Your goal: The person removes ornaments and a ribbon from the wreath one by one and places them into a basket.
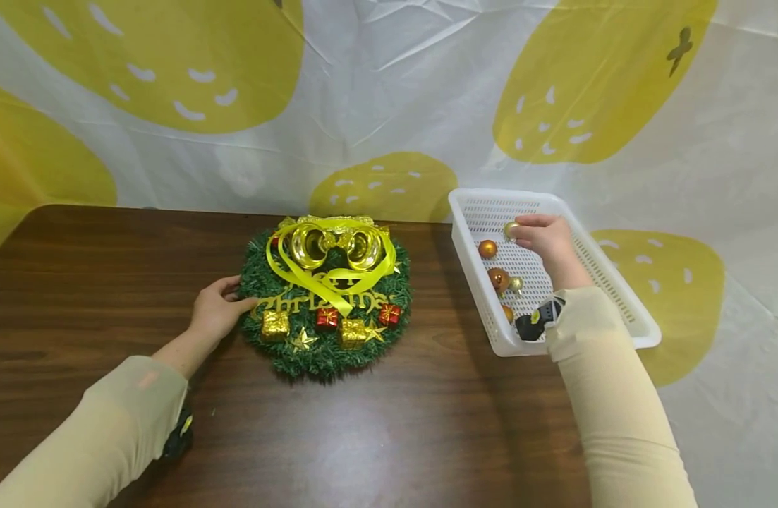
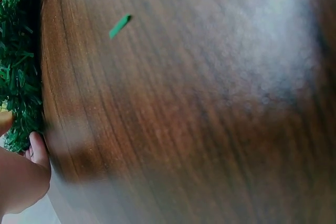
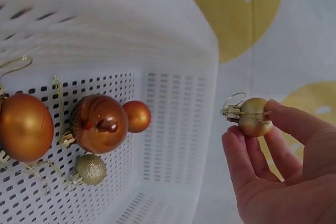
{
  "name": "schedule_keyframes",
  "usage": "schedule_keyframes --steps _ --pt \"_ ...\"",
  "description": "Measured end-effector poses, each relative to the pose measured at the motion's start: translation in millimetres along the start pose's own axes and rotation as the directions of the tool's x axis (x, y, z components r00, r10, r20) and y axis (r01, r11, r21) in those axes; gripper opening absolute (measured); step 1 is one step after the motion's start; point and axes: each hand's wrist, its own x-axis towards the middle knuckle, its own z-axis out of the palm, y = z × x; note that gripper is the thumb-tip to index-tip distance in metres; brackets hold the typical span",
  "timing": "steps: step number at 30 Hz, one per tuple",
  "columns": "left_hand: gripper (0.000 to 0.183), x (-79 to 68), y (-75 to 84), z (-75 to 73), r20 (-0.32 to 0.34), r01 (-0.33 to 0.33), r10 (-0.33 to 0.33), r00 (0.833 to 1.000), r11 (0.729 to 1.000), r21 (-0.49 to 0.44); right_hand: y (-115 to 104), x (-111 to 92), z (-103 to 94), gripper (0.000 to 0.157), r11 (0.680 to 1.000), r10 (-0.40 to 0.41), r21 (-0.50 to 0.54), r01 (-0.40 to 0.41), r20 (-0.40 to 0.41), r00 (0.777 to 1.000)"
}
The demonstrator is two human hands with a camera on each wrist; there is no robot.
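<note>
A green Christmas wreath point(image 1: 328, 361) lies on the table, trimmed with gold bells point(image 1: 309, 247), a yellow ribbon point(image 1: 300, 279), small gift boxes, stars and gold lettering. At its left edge, my left hand point(image 1: 214, 310) grips the greenery, thumb on top; some fingers are hidden behind the wreath. My right hand point(image 1: 547, 243) is over the white basket point(image 1: 642, 339), pinching a small gold bauble point(image 3: 255, 117) between thumb and fingertips. A gold thread loop and cap show on this bauble in the right wrist view.
Inside the basket are orange baubles point(image 3: 26, 127), a shiny copper one point(image 3: 100, 124) and a glittery gold one point(image 3: 90, 169). A green scrap point(image 2: 121, 25) lies on the brown table point(image 1: 338, 437). Behind hangs a white curtain point(image 1: 389, 85) with yellow fruit shapes.
</note>
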Motion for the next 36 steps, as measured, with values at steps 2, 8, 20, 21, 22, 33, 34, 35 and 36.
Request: schedule_keyframes --steps 2,8,20,21,22,33,34,35,36 --pt "0.066 0.2 -0.1 -0.1 0.000 -0.004 0.004 1.000 1.000 -0.002 2.3 1.1 -0.5 0.042 0.998 0.020 -0.051 -0.019 0.003 1.000" --pt "0.066 -0.4 0.5 -0.2 0.002 -0.005 0.005 1.000 1.000 -0.008 10.7 1.6 -2.6 0.046 0.982 0.062 -0.180 -0.051 0.055 0.997" --pt "0.066 -0.8 0.4 -0.3 -0.002 -0.011 0.011 1.000 1.000 0.001 18.5 2.9 -4.6 0.045 0.980 0.077 -0.187 -0.062 0.075 0.994" --pt "0.066 -0.6 0.4 -0.3 -0.002 -0.011 0.011 1.000 1.000 0.001 17.9 2.8 -4.2 0.045 0.982 0.075 -0.181 -0.060 0.073 0.995" --pt "0.066 -0.7 0.4 -0.5 -0.003 -0.011 0.011 1.000 1.000 -0.001 17.0 2.9 -3.6 0.045 0.983 0.073 -0.175 -0.060 0.073 0.995" --pt "0.066 -1.8 0.6 -1.5 0.000 -0.005 0.005 1.000 1.000 0.002 -8.5 0.2 13.8 0.052 0.998 0.019 -0.063 -0.013 0.102 0.995" --pt "0.066 -1.8 0.8 -1.5 0.001 -0.006 0.006 1.000 1.000 0.004 -11.9 -0.8 16.6 0.052 0.999 0.009 -0.048 -0.004 0.099 0.995" --pt "0.066 -1.9 1.0 -1.6 0.001 -0.007 0.007 1.000 1.000 0.005 -15.4 -1.7 19.4 0.052 0.999 -0.003 -0.036 0.007 0.094 0.996" --pt "0.066 -1.9 1.2 -1.6 0.000 -0.008 0.008 1.000 1.000 0.003 -19.0 -2.5 22.3 0.052 1.000 -0.016 -0.017 0.018 0.095 0.995"
